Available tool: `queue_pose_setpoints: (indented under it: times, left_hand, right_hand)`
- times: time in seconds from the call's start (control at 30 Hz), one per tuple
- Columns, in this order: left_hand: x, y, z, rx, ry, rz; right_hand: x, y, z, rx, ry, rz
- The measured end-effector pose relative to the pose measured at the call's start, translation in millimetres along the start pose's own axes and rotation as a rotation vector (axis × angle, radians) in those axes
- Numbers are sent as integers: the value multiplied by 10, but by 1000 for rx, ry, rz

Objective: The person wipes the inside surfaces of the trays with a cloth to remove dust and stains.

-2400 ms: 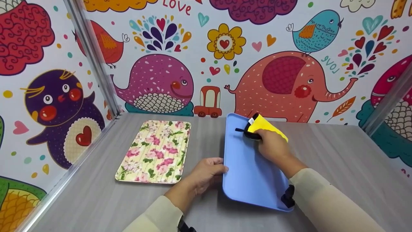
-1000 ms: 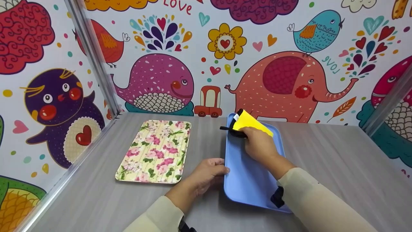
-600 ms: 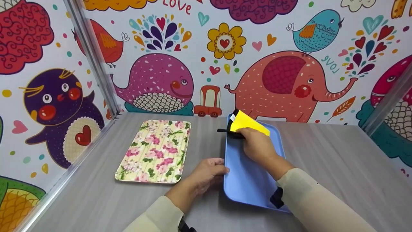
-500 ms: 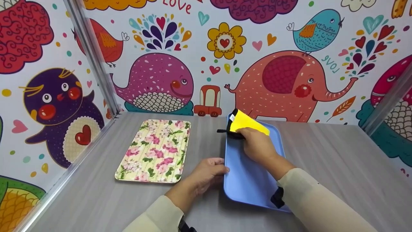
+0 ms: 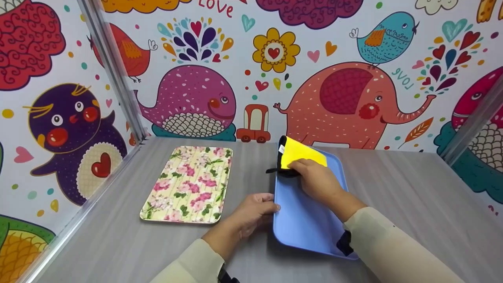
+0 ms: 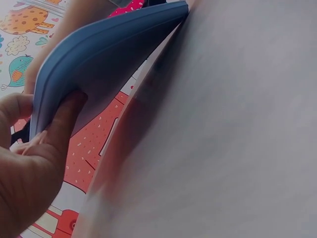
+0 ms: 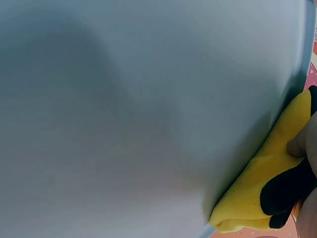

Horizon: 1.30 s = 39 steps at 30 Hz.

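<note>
A blue tray (image 5: pixel 306 220) is tilted up on its left side over the table. My left hand (image 5: pixel 253 212) pinches its left edge, thumb on the inner face and fingers underneath; the left wrist view shows those fingers against the tray's underside (image 6: pixel 106 74). In my right hand (image 5: pixel 318 181) is a folded yellow cloth (image 5: pixel 302 153) with black trim, a white tag and a black loop. The cloth lies against the tray's inner face at the far left corner, its loop poking past the rim. The right wrist view has the yellow cloth (image 7: pixel 262 173) along the tray's raised edge.
A floral tray (image 5: pixel 188 184) lies flat on the grey table (image 5: pixel 114 236) to the left. Behind stands a wall (image 5: pixel 259 43) printed with cartoon animals, and a metal corner post (image 5: pixel 114 70) rises at the left.
Since the earliest frame, my right hand has carried the cloth leftward across the tray to its left rim, then slightly down along it. My left hand keeps its grip in place.
</note>
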<state>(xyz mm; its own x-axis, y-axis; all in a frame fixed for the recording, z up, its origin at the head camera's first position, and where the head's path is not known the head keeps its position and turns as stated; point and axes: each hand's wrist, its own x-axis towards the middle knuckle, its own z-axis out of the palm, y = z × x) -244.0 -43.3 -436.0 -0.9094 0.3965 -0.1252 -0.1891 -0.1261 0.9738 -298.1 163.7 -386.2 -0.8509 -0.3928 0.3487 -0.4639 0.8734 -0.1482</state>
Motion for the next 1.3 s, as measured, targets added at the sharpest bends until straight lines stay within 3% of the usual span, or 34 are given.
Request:
queue_pose_setpoints:
  times: [0.3,1.3]
  left_hand:
    - [-2,-1,6,-5,-13,-1]
    - [11,-12,-8,-6,-23,7]
  right_hand:
    - [-32,97,-5,-54,2,-85]
    - [-150,397,-44,-138,13,-107]
